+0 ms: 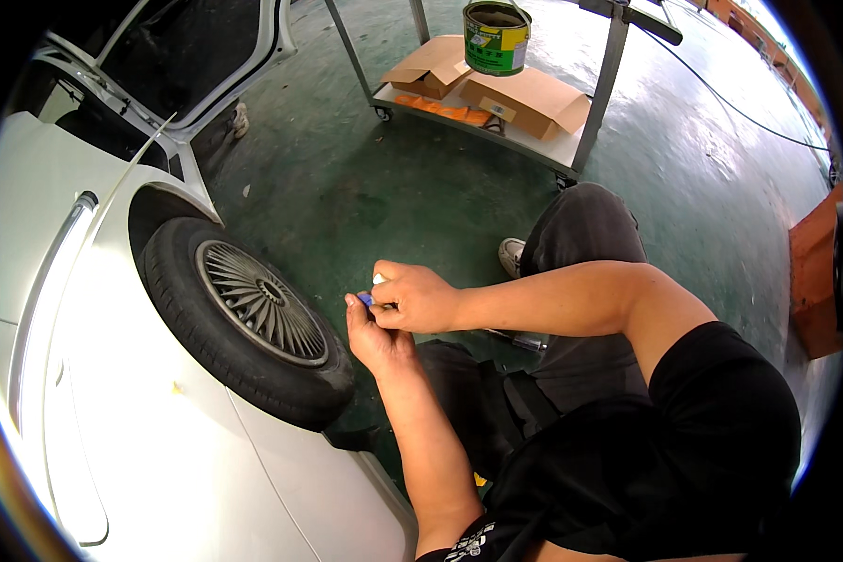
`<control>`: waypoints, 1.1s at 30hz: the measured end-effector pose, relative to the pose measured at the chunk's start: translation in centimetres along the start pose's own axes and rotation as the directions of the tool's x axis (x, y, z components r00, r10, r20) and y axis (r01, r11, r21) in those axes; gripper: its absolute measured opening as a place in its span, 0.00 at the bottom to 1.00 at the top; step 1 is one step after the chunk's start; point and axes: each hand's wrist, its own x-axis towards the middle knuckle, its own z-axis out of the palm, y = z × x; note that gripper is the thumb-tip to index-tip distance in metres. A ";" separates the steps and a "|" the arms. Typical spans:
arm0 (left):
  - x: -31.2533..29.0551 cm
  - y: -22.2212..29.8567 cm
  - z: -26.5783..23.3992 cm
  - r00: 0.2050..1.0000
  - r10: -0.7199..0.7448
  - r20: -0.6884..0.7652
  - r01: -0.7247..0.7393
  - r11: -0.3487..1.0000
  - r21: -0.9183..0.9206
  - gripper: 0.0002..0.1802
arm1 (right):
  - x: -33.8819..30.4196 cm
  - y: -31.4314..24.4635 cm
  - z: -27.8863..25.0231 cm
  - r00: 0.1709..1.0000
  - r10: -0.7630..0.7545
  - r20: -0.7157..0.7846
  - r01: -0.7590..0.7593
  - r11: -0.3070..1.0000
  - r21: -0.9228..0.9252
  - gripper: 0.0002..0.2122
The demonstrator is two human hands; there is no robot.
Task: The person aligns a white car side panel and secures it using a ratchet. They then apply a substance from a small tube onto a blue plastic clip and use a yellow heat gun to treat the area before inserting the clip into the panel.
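Note:
My left hand (380, 339) and my right hand (416, 298) meet in front of me, close to the wheel of a white car. Between the fingertips of both is a small blue piece (365, 300), mostly covered by the fingers. A small white tip (378, 278) shows at the top of my right fist. I cannot tell whether the blue piece and the white tip belong to one thing. The black tyre (197, 323) with its grey multi-spoke wheel cover (264, 298) is left of the hands, apart from them.
White car bodywork (178, 468) fills the left side; a door (187, 66) stands open ahead. A wheeled cart (590, 112) holds cardboard boxes (525, 98) and a green-yellow bucket (495, 39). A metal tool (526, 343) shows by my legs. An orange object (818, 272) stands right.

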 end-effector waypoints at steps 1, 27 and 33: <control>0.0 0.1 0.1 1.000 -0.001 -0.004 0.001 1.000 -0.007 0.13 | 0.0 0.0 0.0 1.000 -0.005 -0.004 0.005 1.000 0.002 0.08; -1.6 2.3 -0.5 0.962 0.073 0.265 -0.187 0.879 0.438 0.13 | 1.7 0.9 -3.3 0.985 -0.021 0.172 0.009 0.997 0.074 0.08; -2.1 0.7 0.9 0.905 0.286 0.314 -0.391 0.850 0.353 0.13 | 0.8 -0.1 -1.6 0.996 -0.094 -0.012 0.094 0.995 0.014 0.07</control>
